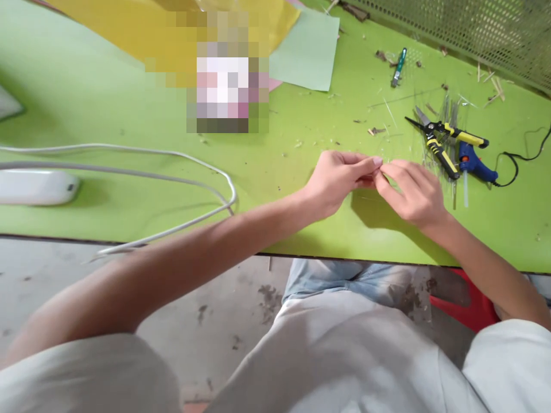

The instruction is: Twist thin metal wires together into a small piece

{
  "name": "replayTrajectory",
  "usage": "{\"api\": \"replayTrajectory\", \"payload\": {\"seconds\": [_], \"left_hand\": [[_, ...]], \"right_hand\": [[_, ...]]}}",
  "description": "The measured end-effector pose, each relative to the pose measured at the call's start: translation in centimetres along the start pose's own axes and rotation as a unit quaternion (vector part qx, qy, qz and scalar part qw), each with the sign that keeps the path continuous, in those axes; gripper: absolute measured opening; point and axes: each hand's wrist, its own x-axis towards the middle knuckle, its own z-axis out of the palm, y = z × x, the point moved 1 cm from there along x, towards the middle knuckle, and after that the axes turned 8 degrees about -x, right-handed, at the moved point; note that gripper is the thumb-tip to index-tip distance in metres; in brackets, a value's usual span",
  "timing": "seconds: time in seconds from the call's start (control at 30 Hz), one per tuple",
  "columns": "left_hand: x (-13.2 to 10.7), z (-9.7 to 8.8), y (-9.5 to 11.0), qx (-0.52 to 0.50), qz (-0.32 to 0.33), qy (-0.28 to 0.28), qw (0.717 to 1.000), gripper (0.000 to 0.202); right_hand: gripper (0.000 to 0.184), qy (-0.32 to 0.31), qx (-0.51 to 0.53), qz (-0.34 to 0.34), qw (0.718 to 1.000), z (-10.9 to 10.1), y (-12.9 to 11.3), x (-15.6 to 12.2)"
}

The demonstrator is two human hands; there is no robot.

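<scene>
Yr left hand (334, 182) & right hand (412, 192) pinch shut together, anything held too tiny to see; a slip loses it among the loose strands (447, 117) by the yellow-handled snips (434, 148) at the desk's (267, 189) right end.

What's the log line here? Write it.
left hand: fingertips meet right hand | held: too thin to tell | nearby: yellow-handled snips, blue glue gun
</scene>
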Motion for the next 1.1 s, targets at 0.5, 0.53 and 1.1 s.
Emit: {"api": "replayTrajectory", "payload": {"seconds": [0.5,0.53,1.1], "left_hand": [[-1.8,-0.5,0.0,0.101,0.046,-0.038,0.993,0.045],[-1.8,-0.5,-0.1,0.094,0.043,-0.039,0.994,0.046],[-2.8,0.1,-1.1,0.147,0.141,-0.027,0.979,0.040]], "right_hand": [[0.015,-0.136,0.384,0.314,0.857,-2.6,0.4,0.6],[0.019,-0.127,0.357,0.295,0.877,-2.6,0.6,0.3],[0.017,-0.130,0.047,0.149,0.979,-3.1,-2.2,0.4]]}}
